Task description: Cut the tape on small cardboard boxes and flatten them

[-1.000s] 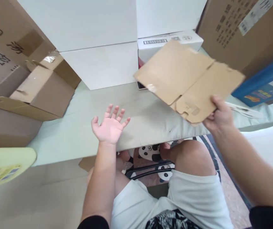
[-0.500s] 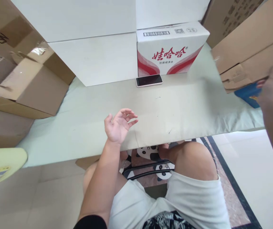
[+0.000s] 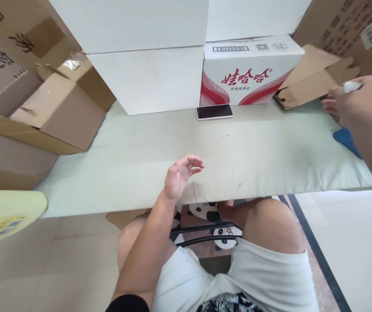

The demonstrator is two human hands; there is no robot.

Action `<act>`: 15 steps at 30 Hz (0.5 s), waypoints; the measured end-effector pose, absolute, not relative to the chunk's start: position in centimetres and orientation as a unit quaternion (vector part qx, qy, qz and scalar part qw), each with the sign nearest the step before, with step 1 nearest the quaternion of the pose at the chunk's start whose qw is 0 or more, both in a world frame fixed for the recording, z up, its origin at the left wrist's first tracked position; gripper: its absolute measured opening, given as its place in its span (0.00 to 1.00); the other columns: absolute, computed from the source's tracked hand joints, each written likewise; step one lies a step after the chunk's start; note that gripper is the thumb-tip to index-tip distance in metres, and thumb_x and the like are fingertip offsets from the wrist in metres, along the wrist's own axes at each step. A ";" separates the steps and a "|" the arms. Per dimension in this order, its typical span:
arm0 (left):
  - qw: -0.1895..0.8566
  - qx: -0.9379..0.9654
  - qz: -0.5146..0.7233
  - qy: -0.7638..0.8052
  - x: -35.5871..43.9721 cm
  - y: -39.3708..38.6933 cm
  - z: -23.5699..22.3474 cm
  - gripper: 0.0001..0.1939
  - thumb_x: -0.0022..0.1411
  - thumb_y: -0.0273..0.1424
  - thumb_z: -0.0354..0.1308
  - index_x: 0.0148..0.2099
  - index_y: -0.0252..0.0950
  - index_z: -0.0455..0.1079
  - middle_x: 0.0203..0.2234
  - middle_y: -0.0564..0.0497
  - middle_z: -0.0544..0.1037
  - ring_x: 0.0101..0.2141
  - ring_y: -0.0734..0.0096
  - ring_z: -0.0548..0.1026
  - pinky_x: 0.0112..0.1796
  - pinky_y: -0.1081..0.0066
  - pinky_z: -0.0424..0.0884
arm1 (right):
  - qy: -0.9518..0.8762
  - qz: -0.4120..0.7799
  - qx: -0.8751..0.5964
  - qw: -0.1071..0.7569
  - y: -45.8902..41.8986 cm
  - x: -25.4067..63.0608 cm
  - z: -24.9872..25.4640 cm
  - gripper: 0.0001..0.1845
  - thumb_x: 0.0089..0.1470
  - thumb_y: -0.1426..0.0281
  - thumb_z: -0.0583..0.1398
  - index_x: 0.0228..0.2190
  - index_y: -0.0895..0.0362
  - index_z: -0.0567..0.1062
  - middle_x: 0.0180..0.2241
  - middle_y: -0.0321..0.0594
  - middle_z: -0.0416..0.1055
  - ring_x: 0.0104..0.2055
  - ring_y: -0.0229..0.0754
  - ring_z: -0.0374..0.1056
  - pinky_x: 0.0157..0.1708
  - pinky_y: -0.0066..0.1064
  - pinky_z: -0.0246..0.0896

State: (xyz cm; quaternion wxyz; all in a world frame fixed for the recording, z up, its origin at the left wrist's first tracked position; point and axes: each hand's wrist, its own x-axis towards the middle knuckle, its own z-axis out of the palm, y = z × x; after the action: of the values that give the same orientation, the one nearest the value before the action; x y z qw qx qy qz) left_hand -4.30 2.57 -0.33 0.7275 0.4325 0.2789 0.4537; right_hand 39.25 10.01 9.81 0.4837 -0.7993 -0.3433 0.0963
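Note:
My left hand [image 3: 181,175] is raised over the front edge of the cloth-covered table [image 3: 134,173]. Its fingers are loosely bent and apart, with nothing in them. At the far right, my right hand [image 3: 364,102] grips a small white object [image 3: 351,86] whose kind I cannot make out. Beyond that hand a brown cardboard carton [image 3: 309,82] with raised flaps lies beside the white-and-red water box. Below the right hand, part of a blue item [image 3: 347,141] shows, mostly hidden behind the forearm.
A phone [image 3: 214,112] lies in front of the white-and-red box [image 3: 251,73]. Large white boxes [image 3: 153,82] stand at the back. Cardboard boxes [image 3: 72,108] fill the left side, and a pale yellow container [image 3: 17,212] juts in at the left edge.
The brown carton at the right now lies farther back beside the water box. My right hand now shows a small white object in its grip. The view has shifted left.

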 end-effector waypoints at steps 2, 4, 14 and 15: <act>0.721 0.438 0.460 0.276 -4.7 2.5 0.2 0.30 0.56 0.60 0.57 0.40 0.38 0.80 0.39 0.44 0.79 0.42 0.57 0.77 0.46 0.60 0.74 | -0.295 0.111 -0.826 0.468 8.6 37.5 9.6 0.13 0.52 0.85 0.65 0.32 0.58 0.70 0.27 0.37 0.71 0.26 0.38 0.72 0.37 0.46 0.72; 0.715 0.443 0.468 0.271 -5.0 2.4 0.7 0.30 0.57 0.60 0.57 0.40 0.38 0.79 0.39 0.44 0.79 0.42 0.56 0.77 0.46 0.59 0.74 | -0.279 0.134 -0.834 0.457 7.2 35.6 9.5 0.19 0.47 0.88 0.65 0.26 0.54 0.67 0.22 0.34 0.68 0.21 0.36 0.70 0.33 0.45 0.69; 0.671 0.475 0.458 0.339 -5.9 2.1 2.9 0.20 0.56 0.49 0.63 0.39 0.38 0.76 0.35 0.49 0.77 0.37 0.67 0.77 0.44 0.65 0.72 | -0.610 0.138 -0.743 0.238 3.4 21.2 10.4 0.12 0.48 0.70 0.68 0.33 0.51 0.70 0.33 0.38 0.80 0.34 0.45 0.74 0.37 0.37 0.61; 0.664 0.475 0.461 0.346 -6.2 2.1 3.2 0.18 0.57 0.47 0.62 0.39 0.37 0.75 0.35 0.50 0.77 0.37 0.68 0.77 0.44 0.66 0.72 | -0.641 0.126 -0.725 0.218 3.3 18.9 10.5 0.11 0.49 0.68 0.68 0.32 0.51 0.71 0.32 0.37 0.80 0.33 0.46 0.73 0.36 0.36 0.60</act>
State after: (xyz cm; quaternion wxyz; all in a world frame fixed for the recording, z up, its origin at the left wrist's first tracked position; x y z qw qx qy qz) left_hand -6.23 2.06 3.18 0.6644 0.4754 0.3460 0.4614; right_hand 18.88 3.33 10.54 0.2175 -0.7250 -0.6412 0.1263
